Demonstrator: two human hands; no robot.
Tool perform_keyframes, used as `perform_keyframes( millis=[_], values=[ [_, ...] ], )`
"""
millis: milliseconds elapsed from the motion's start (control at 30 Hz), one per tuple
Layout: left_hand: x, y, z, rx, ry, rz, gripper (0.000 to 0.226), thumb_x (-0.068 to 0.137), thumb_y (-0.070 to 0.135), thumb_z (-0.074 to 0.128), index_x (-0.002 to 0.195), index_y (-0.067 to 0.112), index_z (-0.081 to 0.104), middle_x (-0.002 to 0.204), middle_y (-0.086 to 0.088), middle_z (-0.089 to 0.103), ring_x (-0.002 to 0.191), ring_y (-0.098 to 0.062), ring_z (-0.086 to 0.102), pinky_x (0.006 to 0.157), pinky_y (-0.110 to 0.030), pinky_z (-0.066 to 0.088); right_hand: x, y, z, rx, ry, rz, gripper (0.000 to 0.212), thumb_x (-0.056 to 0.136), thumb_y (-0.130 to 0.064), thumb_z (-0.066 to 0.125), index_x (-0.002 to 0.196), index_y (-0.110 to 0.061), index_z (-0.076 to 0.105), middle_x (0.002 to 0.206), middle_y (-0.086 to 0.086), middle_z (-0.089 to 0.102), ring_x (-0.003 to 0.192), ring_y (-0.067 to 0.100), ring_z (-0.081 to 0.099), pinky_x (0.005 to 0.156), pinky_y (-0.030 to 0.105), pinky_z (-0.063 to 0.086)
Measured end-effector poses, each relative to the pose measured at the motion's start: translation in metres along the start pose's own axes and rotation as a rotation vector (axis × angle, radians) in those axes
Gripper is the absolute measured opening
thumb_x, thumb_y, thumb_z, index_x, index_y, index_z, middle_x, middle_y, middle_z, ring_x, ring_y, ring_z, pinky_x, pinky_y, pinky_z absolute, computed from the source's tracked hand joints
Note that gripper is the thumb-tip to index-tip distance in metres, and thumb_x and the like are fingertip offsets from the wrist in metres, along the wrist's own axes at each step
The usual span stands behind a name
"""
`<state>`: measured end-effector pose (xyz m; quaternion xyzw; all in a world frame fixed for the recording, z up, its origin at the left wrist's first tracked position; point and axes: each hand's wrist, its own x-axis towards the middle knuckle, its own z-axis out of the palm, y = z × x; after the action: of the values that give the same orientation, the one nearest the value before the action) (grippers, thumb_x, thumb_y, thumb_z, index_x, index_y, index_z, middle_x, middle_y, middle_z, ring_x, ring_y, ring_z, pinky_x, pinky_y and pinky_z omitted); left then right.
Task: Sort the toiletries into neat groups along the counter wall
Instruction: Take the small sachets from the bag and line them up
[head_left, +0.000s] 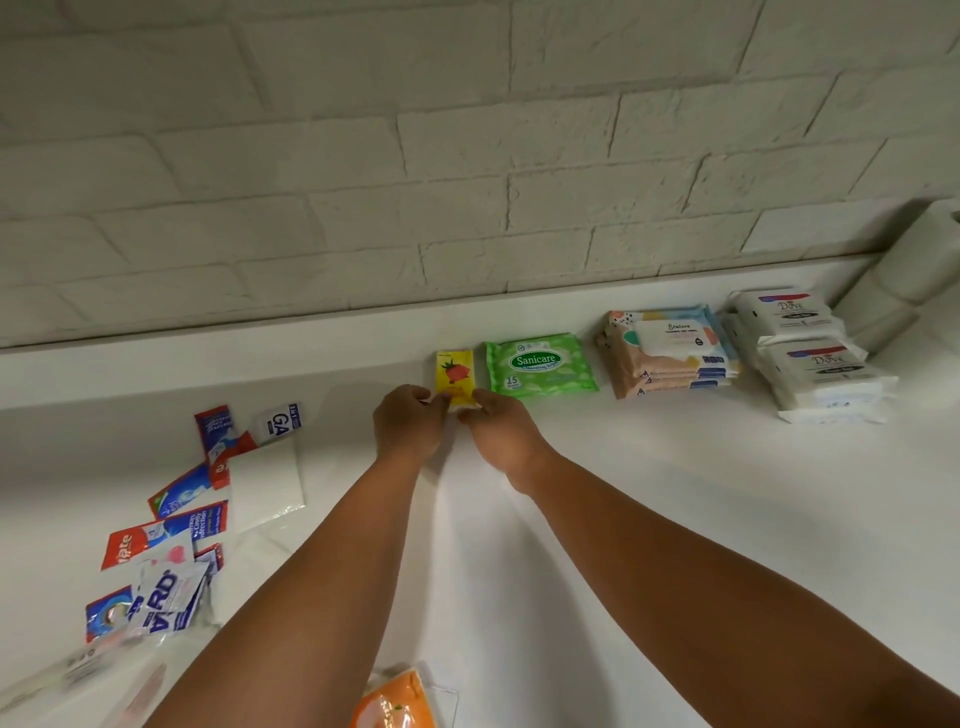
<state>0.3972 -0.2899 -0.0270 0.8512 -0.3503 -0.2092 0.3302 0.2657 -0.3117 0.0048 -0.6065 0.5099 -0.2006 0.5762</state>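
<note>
White counter (623, 493): left hand (410, 428), right hand (501, 439), both with pinch on yellow packet (455, 374).

White-painted brick wall (467, 156) behind a glossy white counter (675, 519).

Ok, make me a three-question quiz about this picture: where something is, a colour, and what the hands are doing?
1. Where do the loose sachets lie?
A) left of the left hand
B) right of the right hand
C) in a drawer
2. What colour is the Sanicare pack?
A) red
B) green
C) blue
3. What are the hands doing?
A) hanging idle
B) lifting a cup
C) holding the yellow pack
Answers: 1 A, they are scattered at the left. 2 B, its wrapper is green. 3 C, the right hand and left hand both pinch its near end.
</note>
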Motion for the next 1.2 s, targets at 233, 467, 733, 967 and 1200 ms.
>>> perform_keyframes(
  millis=[233,467,733,967,1200],
  values=[
    [-0.062,-0.012,-0.032,-0.086,-0.046,0.081,0.017,0.091,0.030,0.062,0.099,0.021,0.074,0.096,0.008,0.073,0.092,-0.015,0.068,0.086,-0.027,0.051,-0.031,0.015,-0.005,-0.033,-0.002,-0.058,0.046,0.095,-0.021,0.058,0.139,-0.010,0.052,0.145,0.005,0.052,0.133,0.020,0.049,0.102,0.022,0.036],
    [-0.131,-0.034,-0.081,-0.189,-0.089,0.156,0.004,0.091,0.027,0.069,0.088,0.028,0.071,0.084,0.013,0.072,0.068,-0.005,0.065,0.071,-0.022,0.050,-0.096,0.031,0.013,-0.023,-0.040,-0.147,0.026,0.095,-0.016,0.059,0.120,-0.012,0.068,0.113,-0.001,0.070,0.105,0.009,0.064,0.093,0.017,0.044],
    [-0.197,-0.100,-0.126,-0.002,-0.222,0.299,0.005,0.091,0.029,0.069,0.091,0.033,0.067,0.090,0.017,0.069,0.081,0.005,0.063,0.072,-0.006,0.044,-0.177,0.056,0.053,-0.268,-0.101,-0.260,0.030,0.092,-0.018,0.063,0.122,-0.015,0.067,0.119,-0.005,0.068,0.106,0.005,0.063,0.093,0.011,0.045],
    [-0.225,-0.145,-0.134,0.108,-0.343,0.419,0.036,0.080,0.041,0.078,0.112,0.027,0.070,0.112,0.011,0.065,0.099,-0.007,0.058,0.092,-0.027,0.048,-0.221,0.084,0.073,-0.497,-0.077,-0.241,0.045,0.088,-0.019,0.066,0.133,-0.021,0.059,0.134,-0.007,0.060,0.123,0.008,0.054,0.105,0.018,0.037],
    [-0.236,-0.162,-0.133,0.395,-0.369,0.548,0.057,0.077,0.060,0.072,0.119,0.023,0.066,0.121,0.007,0.056,0.111,-0.015,0.046,0.093,-0.029,0.041,-0.236,0.097,0.093,-0.675,-0.012,-0.298,0.046,0.086,-0.032,0.068,0.130,-0.024,0.059,0.129,-0.007,0.059,0.116,0.014,0.054,0.096,0.023,0.041]
  ],
)
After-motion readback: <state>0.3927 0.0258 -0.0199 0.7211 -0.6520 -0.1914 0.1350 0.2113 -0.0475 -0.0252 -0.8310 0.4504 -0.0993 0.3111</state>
